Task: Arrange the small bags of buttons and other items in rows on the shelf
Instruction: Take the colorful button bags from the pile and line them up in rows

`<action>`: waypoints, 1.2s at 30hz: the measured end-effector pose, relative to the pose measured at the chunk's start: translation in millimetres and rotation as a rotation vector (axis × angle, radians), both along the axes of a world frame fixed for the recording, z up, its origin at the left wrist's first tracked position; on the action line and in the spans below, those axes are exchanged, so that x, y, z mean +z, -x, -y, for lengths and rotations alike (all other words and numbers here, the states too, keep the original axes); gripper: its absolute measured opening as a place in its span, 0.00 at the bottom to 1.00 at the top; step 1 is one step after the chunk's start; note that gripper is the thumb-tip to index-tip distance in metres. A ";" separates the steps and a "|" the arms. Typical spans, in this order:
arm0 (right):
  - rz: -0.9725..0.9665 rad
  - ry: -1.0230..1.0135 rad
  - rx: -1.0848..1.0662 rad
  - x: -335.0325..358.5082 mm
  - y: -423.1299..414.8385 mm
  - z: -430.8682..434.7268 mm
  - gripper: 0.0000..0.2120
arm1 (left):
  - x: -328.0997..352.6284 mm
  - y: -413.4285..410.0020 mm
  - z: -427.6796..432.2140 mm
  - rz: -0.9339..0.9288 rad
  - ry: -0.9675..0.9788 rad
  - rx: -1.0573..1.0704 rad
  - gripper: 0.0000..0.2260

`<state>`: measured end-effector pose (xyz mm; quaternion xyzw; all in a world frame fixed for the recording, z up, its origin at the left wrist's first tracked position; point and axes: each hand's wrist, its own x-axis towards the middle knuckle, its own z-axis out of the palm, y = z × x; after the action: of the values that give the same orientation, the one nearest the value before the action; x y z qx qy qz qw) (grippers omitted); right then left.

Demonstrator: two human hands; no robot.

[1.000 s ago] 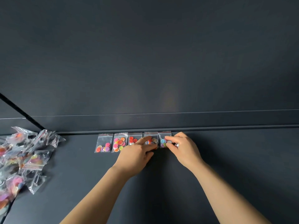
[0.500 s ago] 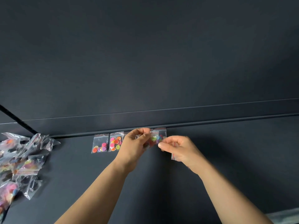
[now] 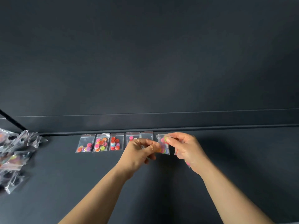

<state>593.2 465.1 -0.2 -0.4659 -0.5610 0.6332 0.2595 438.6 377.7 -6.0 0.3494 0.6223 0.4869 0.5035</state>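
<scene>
Several small clear bags of coloured buttons lie in a row (image 3: 101,142) along the back of the dark shelf (image 3: 64,183). The two right-most bags of the row (image 3: 146,135) are partly hidden behind my left hand (image 3: 137,155). Both hands pinch one more button bag (image 3: 163,145) just right of the row's end, held slightly above the shelf. My right hand (image 3: 187,148) grips its top right part and also holds further bags against the palm, with edges poking out below (image 3: 187,164).
A loose heap of unsorted clear bags (image 3: 14,156) lies at the far left of the shelf. A low dark ledge (image 3: 210,122) and back wall run behind the row. Dark shelf surface stretches right of my hands.
My hands lifted off the row's last two bags, brought a further bag up between them and carried it right, to just past the row's end.
</scene>
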 end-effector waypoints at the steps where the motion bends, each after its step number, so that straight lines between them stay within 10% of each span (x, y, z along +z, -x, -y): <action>1: 0.010 0.021 0.014 -1.5 -2.5 -2.3 0.08 | -0.8 -3.6 -2.5 -0.031 -0.002 0.032 0.06; 8: 0.139 0.030 0.071 -10.4 -10.8 -23.1 0.05 | -9.1 -15.0 -10.1 -0.203 0.075 0.146 0.06; 18: 0.323 -0.068 0.003 -42.1 2.8 -34.7 0.06 | -27.7 14.8 -21.4 -0.974 0.118 0.037 0.12; 36: 0.544 -0.524 0.157 -59.3 8.7 -31.4 0.11 | -45.7 21.6 -21.6 -1.116 0.061 -0.078 0.12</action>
<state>584.6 496.5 -59.5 -0.4901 -0.7863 0.3395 0.1621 416.9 399.2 -51.7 0.5621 0.7949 0.1911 0.1252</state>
